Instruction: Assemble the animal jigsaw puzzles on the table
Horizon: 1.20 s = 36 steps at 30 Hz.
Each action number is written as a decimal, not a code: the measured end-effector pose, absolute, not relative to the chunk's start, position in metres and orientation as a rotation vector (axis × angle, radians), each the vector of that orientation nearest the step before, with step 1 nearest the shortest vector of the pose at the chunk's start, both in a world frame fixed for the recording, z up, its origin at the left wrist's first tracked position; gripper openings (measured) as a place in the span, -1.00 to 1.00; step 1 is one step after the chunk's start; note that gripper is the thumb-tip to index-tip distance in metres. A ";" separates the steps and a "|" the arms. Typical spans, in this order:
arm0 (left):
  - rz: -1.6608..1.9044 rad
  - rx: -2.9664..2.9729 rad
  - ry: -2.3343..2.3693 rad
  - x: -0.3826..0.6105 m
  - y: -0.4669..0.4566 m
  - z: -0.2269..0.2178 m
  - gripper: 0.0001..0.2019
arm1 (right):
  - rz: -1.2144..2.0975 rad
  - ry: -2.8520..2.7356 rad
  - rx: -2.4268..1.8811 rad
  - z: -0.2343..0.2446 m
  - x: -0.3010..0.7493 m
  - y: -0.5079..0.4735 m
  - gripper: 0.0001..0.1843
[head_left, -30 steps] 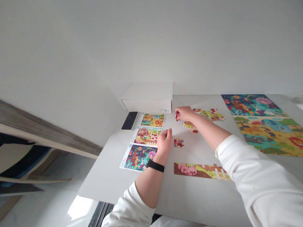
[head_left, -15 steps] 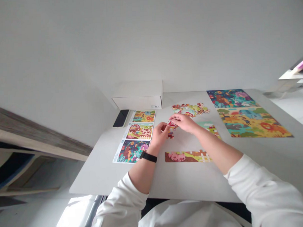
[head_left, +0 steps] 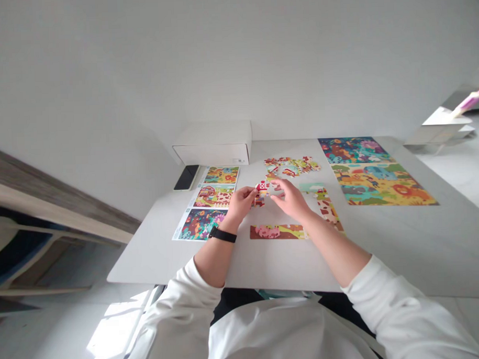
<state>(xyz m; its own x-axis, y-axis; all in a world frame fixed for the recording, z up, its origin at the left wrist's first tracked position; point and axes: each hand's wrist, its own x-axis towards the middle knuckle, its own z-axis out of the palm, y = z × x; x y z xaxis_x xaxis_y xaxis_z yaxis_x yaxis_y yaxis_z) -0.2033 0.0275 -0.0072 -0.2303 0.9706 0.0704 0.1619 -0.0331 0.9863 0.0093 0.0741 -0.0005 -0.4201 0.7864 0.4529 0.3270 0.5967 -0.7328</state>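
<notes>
Two bare hands at work on a farm-scene jigsaw, seen from the head camera. The left hand (head_left: 240,204), with a black wristband (head_left: 224,235) at its wrist, has its grip clamped, thumb and fingers together, on a red barn piece (head_left: 262,186) marked with a white cross. This piece lies in front of the wearer, above the middle of the desk (head_left: 387,253). The right hand (head_left: 291,201) is just beside the piece's right edge, its grip apart, with thumb and forefinger separated; whether a fingertip touches the piece cannot be told. Below the barn piece, partly covered by the left hand, is a dark red section (head_left: 259,201).

Nearer the wearer lies a joined pig strip (head_left: 278,231), its right end hidden by the right forearm. Beyond that forearm is a cow section (head_left: 327,205), partly covered; its connection to the strip is hidden. A heap of loose pieces (head_left: 304,164) lies farther back.

Left of the hands: a picture sheet (head_left: 215,196) bearing three scenes, with a smartphone (head_left: 186,177) just beside its far end and a white box (head_left: 213,151) behind. Right: a night-forest puzzle (head_left: 354,150) and, adjoining it on the nearer side, a safari puzzle (head_left: 383,184), both flat on the desk.
</notes>
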 end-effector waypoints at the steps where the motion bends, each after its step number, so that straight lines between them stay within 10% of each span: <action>1: 1.339 1.252 1.489 -0.204 0.027 -0.007 -0.42 | 0.667 -2.022 -0.863 0.000 0.009 0.073 -0.46; 27: 1.342 1.568 1.736 -0.223 0.026 0.002 -0.74 | 0.351 -2.196 -0.796 0.036 0.017 0.090 -0.69; 36: 0.868 1.981 1.941 -0.233 0.022 -0.007 -0.46 | 0.568 -2.241 -1.015 0.005 -0.013 0.113 -0.68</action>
<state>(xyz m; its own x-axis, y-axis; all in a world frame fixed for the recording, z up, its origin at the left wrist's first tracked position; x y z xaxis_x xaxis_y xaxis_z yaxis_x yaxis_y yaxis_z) -0.2326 0.0219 -0.0072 -0.0555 0.9677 0.2458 0.8283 -0.0928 0.5525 -0.0127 0.1131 0.0048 -0.5224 0.7779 0.3492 0.5177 0.6148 -0.5950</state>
